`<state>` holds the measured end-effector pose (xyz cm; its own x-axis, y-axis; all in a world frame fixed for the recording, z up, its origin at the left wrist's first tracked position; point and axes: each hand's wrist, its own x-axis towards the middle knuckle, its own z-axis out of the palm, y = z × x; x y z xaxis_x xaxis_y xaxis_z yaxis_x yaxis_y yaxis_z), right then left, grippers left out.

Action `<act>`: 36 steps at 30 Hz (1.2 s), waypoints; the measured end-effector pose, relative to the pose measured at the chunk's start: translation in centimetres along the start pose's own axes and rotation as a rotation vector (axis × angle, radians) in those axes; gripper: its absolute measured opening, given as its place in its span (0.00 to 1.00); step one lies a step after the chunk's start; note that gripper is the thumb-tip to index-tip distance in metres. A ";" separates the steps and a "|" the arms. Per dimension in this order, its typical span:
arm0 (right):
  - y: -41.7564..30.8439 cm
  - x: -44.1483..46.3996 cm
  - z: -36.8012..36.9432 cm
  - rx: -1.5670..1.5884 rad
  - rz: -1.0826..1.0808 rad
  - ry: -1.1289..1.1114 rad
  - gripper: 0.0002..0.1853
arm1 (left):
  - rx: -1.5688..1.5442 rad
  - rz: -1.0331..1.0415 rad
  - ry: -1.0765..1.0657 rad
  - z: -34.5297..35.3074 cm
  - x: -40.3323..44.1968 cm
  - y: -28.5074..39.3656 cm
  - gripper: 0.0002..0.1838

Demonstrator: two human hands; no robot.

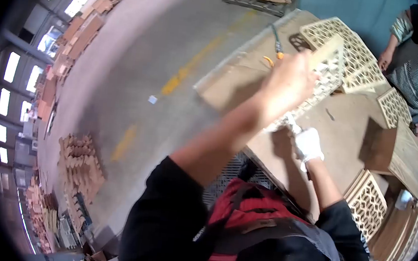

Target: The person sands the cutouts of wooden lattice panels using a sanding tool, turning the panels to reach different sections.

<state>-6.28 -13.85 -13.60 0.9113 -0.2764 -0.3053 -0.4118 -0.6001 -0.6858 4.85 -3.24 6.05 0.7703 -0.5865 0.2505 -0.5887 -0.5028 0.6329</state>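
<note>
My bare left hand is closed around the near side of a pale wooden lattice panel, which stands tilted above the table with its smooth edge strip facing up. My right hand wears a white glove and is at the panel's lower end. Its fingers are closed on a small whitish thing that I cannot make out. Beyond, a larger lattice panel lies on the brown-covered table. A tool with an orange and black body and a green hose is left of my left hand.
At right, a co-worker's hands are by another lattice piece. A wooden box and stacked lattice panels are near my right arm. Wooden parts are piled on the floor at left; a loaded pallet stands behind.
</note>
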 end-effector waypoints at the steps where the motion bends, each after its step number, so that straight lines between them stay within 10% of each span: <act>1: -0.9 0.2 -0.2 -0.050 -0.063 0.045 0.15 | -0.029 -0.007 -0.025 -0.1 0.0 0.4 0.17; 5: -2.5 3.2 0.4 -0.457 -0.219 0.122 0.20 | -0.062 -0.023 -0.097 -0.3 0.2 1.5 0.18; 8: -2.2 0.2 -0.6 -0.054 -0.062 0.136 0.21 | -0.096 -0.004 -0.050 -0.5 0.2 1.0 0.18; 18: -2.2 -0.5 -0.8 -0.219 -0.262 0.123 0.22 | -0.064 0.067 0.007 0.4 1.0 0.1 0.18; 36: 4.5 -4.6 -1.0 0.325 0.206 -0.109 0.19 | -0.106 0.050 -0.023 -0.1 2.5 -1.3 0.13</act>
<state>-12.30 -16.04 -14.57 0.8123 -0.2744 -0.5147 -0.5785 -0.2671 -0.7707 7.58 -3.99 5.87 0.7343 -0.6238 0.2675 -0.5959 -0.4038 0.6941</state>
